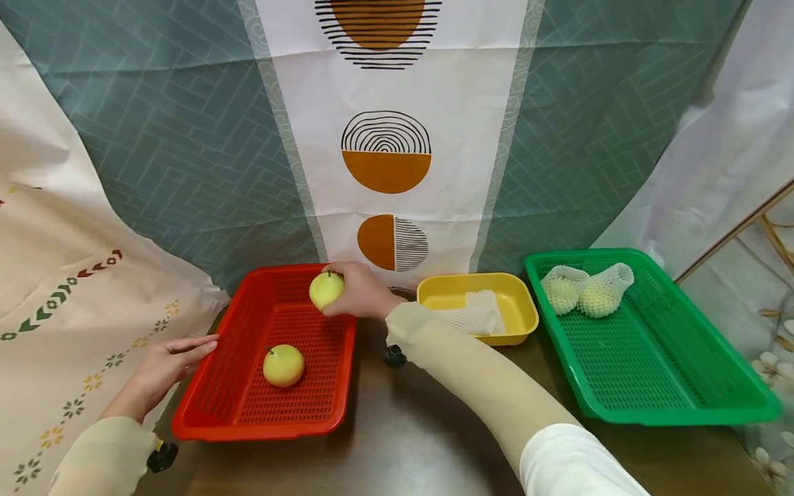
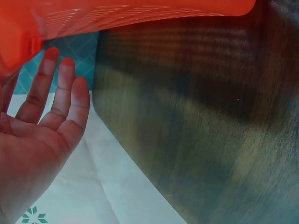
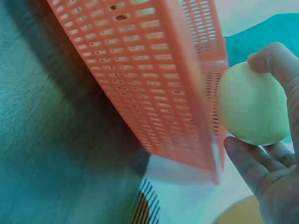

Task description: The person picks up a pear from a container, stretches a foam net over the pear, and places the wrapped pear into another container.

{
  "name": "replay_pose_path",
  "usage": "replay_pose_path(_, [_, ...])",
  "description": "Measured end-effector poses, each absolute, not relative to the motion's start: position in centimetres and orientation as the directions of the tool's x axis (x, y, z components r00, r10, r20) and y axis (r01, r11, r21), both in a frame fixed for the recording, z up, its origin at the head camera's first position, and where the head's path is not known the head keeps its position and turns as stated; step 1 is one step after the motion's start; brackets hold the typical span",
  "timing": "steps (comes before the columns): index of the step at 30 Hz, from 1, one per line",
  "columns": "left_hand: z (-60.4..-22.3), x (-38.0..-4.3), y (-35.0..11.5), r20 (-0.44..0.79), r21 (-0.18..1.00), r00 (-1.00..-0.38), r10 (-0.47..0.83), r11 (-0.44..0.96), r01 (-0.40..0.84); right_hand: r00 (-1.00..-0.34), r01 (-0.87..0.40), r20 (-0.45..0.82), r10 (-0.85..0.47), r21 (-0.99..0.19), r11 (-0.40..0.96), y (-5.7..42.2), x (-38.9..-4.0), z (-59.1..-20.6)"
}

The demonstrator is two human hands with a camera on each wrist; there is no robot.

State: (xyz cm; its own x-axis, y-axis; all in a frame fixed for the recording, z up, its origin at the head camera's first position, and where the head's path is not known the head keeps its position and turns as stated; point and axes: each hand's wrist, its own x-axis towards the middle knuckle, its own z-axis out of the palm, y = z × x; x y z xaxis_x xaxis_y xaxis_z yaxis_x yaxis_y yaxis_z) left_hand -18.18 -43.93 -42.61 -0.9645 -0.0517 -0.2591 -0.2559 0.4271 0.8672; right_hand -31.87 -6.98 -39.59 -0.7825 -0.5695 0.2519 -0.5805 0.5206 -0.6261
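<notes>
My right hand (image 1: 360, 289) grips a yellow-green pear (image 1: 326, 291) over the far right part of the red basket (image 1: 260, 432). In the right wrist view the thumb and fingers curl round that pear (image 3: 253, 105), beside the basket's slotted wall (image 3: 135, 70). A second pear (image 1: 283, 366) lies on the basket floor, its stem to the upper left. My left hand (image 1: 164, 372) touches the basket's left rim with its fingertips. From below, the left wrist view shows that hand (image 2: 46, 116) with fingers extended next to the basket's underside.
A yellow tray (image 1: 428, 293) holding white foam net sleeves (image 1: 474, 313) stands right of the red basket. Farther right, a green basket (image 1: 682, 415) contains two pears in foam nets (image 1: 600, 293). All stand on a dark wooden table (image 1: 422, 441), with a patterned curtain (image 1: 186, 138) behind.
</notes>
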Motion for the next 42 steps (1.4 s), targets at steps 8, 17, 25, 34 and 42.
replay_pose_path(8, [-42.5,-17.6,-44.2,-0.265,0.861,-0.963,-0.053,0.437,-0.261,-0.816,-0.520,0.275,-0.509,-0.734,0.437,-2.9,-29.9,-37.5])
replay_pose_path(17, [-41.6,-17.7,-43.7,-0.213,0.797,-0.975,-0.067,0.565,-0.213,-0.869,-0.440,0.274,-0.413,-0.808,0.391,2.9,-27.2,-36.2])
replay_pose_path(25, [-38.6,-17.8,-40.1,-0.065,0.647,-0.990,-0.128,0.749,-0.139,-0.911,-0.370,0.232,-0.340,-0.822,0.432,7.4,-25.4,-35.7])
replay_pose_path(34, [-34.1,-18.5,-31.3,0.187,0.649,-0.974,-0.127,0.761,0.025,-0.937,-0.319,0.196,-0.291,-0.820,0.475,10.9,-23.9,-35.1])
replay_pose_path(42, [-32.4,-18.8,-23.5,0.262,0.729,-0.964,-0.054,0.665,0.161,-0.946,-0.298,0.181,-0.269,-0.813,0.500,12.1,-22.7,-34.9])
